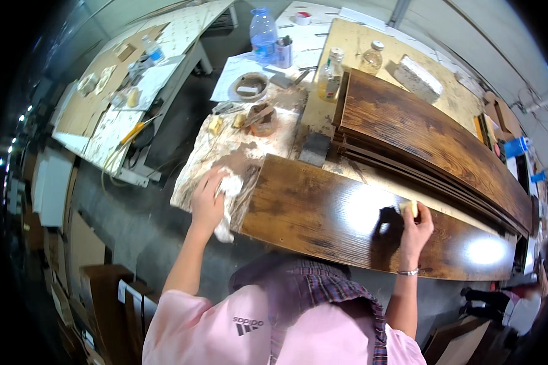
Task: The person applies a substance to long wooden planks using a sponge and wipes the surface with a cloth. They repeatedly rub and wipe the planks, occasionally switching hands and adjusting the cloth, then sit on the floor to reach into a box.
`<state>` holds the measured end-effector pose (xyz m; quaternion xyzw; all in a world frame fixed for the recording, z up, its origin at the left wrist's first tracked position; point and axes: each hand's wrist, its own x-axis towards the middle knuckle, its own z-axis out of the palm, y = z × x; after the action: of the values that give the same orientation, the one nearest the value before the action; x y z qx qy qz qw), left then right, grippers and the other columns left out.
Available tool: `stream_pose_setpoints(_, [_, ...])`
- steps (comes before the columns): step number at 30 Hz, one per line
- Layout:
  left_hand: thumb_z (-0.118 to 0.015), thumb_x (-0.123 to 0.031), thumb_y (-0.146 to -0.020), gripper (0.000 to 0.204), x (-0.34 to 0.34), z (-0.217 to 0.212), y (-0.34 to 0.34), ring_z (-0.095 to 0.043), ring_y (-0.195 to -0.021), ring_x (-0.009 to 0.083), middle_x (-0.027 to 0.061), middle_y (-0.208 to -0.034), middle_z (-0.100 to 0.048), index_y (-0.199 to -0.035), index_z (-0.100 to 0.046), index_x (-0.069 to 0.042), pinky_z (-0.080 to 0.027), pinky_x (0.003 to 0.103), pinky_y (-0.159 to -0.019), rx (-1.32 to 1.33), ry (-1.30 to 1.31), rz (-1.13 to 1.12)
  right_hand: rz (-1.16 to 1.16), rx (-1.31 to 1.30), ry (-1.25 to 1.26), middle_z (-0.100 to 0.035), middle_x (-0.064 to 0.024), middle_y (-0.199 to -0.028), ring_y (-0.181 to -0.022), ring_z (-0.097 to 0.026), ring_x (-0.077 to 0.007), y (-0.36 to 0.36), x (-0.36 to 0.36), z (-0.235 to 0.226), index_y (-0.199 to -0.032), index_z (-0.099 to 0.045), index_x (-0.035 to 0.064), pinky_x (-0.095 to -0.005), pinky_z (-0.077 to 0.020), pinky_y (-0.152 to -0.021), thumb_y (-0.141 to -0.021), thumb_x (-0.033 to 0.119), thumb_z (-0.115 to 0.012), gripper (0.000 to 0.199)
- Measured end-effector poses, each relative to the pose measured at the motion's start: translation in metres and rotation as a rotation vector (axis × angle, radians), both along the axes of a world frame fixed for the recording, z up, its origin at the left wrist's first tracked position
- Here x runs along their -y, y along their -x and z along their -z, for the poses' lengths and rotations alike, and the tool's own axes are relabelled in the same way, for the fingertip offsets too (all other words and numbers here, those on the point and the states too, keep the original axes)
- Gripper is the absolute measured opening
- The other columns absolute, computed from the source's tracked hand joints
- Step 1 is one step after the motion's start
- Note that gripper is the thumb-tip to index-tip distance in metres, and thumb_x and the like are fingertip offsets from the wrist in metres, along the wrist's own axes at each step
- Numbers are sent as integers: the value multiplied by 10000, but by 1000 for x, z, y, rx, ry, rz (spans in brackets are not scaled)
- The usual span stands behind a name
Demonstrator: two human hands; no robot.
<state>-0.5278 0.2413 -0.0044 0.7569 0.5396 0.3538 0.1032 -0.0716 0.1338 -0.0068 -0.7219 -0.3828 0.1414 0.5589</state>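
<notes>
Grips a crumpled white cloth [230, 185] in the left fingers [212, 177], curled and close together, with a loose end trailing below them. Pinches a small pale-yellow pad [413, 208] in the right fingers [425, 213], between thumb and tips, near the far edge of a glossy brown board [310, 207]; cannot tell whether pressed to the wood. Has the board stretched out from just right of the left fingers to beneath the right ones and past them. Faces a pale tabletop [347, 36] beyond the fingers, with dark stacked boards [426, 134] ahead of the right and a stain-smeared sheet [204, 146] and brown-stained pot [265, 126] ahead of the left. Stands over a grey floor [158, 219], with a second tabletop [192, 27] left of the left fingers and another person [520, 310] well apart, right of the right fingers.
</notes>
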Motion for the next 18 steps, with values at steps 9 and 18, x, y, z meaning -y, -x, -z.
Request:
stream_pose_setpoints(9, [-555,100,-691,407,34,-11,1,-667,-1080,362,199,-1193,-672,-1063,-690,8,-513,391,-954,325,169,288,-276,415,63,-620,-129,-910,-810,-627,-280,206,-138,-15,-954,-652,-10,-387,-524,-703,-806,94,-743,202])
stream_pose_setpoints(18, [-531,145,-666,463,22,4,40,-669,-1078,341,198,-1224,-662,-1083,-681,11,-517,369,-926,378,267,298,-262,494,183,-634,-160,-968,-845,-642,-354,244,-157,2,-930,-648,15,-416,-547,-760,-762,81,-747,206])
